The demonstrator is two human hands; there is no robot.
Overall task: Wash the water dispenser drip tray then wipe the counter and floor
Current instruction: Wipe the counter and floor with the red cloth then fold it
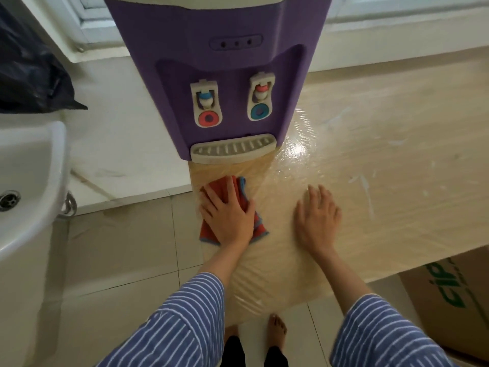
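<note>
- Pressing down with my left hand, I have the fingers straight and slightly spread, flat on an orange-red cloth with a blue edge; the palm covers the cloth's middle, and the cloth shows past my fingertips and on either side of my wrist.
- My right hand lies palm-down beside it, fingers straight and a little apart, resting on the counter and holding nothing.
- That counter is a pale wood-look surface wrapped in shiny, wrinkled plastic film; there is a bright glare near the dispenser's right corner and pale streaks further right.
- The cloth lies on the narrow part of the counter just in front of the purple water dispenser.
- The drip tray, white with a slotted grille, sits in its place at the foot of the dispenser, below the two taps, near the cloth but not touching it.
- The left tap has a blue cap above a red ring; the right one has a red cap above a blue ring.
- A white sink with a metal drain is at far left, a dark plastic bag behind it.
- Below, my bare feet stand on the tiled floor, and a cardboard box with green lettering sits under the counter at right.
- Both my sleeves are blue with white stripes.
</note>
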